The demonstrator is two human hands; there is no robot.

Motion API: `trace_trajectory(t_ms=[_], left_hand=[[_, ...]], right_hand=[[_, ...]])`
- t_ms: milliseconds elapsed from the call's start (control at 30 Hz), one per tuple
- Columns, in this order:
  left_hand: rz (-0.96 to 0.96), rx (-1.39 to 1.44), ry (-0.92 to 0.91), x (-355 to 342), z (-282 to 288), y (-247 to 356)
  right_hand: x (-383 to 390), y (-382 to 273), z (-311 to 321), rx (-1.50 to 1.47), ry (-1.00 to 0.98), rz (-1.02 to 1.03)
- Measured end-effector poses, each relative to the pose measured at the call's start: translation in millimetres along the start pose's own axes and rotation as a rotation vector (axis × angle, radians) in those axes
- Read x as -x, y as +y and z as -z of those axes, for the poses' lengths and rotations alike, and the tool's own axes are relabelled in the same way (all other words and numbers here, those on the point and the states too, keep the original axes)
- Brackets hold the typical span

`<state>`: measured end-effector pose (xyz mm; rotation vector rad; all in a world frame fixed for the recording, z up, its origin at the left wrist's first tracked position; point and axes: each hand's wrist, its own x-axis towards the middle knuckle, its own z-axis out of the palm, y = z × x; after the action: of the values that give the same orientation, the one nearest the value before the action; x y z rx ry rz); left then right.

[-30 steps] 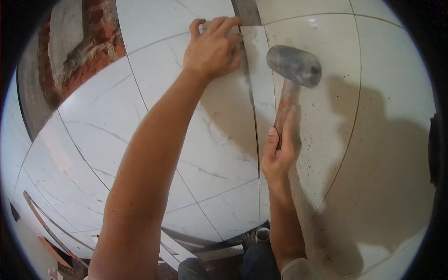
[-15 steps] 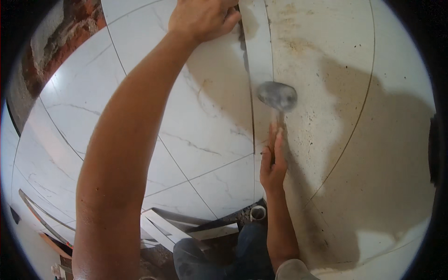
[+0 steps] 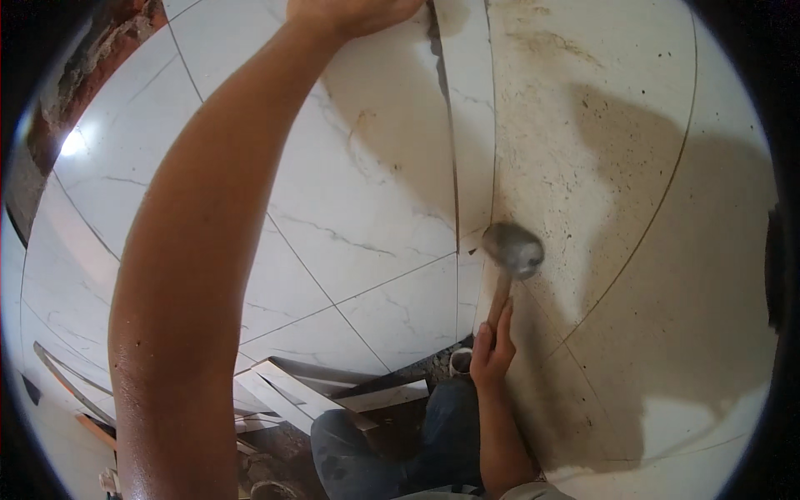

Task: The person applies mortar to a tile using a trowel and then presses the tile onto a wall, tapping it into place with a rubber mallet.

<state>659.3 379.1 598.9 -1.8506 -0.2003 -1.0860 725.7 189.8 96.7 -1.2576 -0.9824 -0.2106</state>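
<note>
My right hand [image 3: 492,354] grips the wooden handle of a rubber mallet [image 3: 512,250], whose blurred grey head is near the lower end of a narrow tile strip [image 3: 469,167] along the joint. My left hand [image 3: 354,15] reaches to the top edge, against the white grey-veined tiles [image 3: 375,308] beside that strip; its fingers are out of frame or too hidden to read. My left forearm crosses the left half of the view. A dark gap runs along the strip's left side. Speckled, stained beige tiles [image 3: 625,217] lie to its right.
Exposed brick and mortar [image 3: 50,108] show at upper left. Cut tile strips [image 3: 275,392], rubble and a white pipe end [image 3: 461,361] lie at the bottom beside my legs in jeans. A curved metal band [image 3: 67,367] is at lower left. My shadow covers the right side.
The mallet and my right hand have moved steadily lower in the view. My left hand has shifted up toward the top edge, its fingers passing out of sight.
</note>
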Motion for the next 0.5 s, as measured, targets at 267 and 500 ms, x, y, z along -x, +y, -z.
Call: trace_trajectory(t_ms=[267,500], left_hand=[[0.006,0.024,0.022,-1.2,-3.8,4.0],[0.011,-0.022,0.138,-6.3,-7.0,-6.8]], right_hand=[[49.2,52.0,-0.4,0.103,-0.09,-0.012],[34.5,49.0,-11.3,0.019,-0.199,-0.248]])
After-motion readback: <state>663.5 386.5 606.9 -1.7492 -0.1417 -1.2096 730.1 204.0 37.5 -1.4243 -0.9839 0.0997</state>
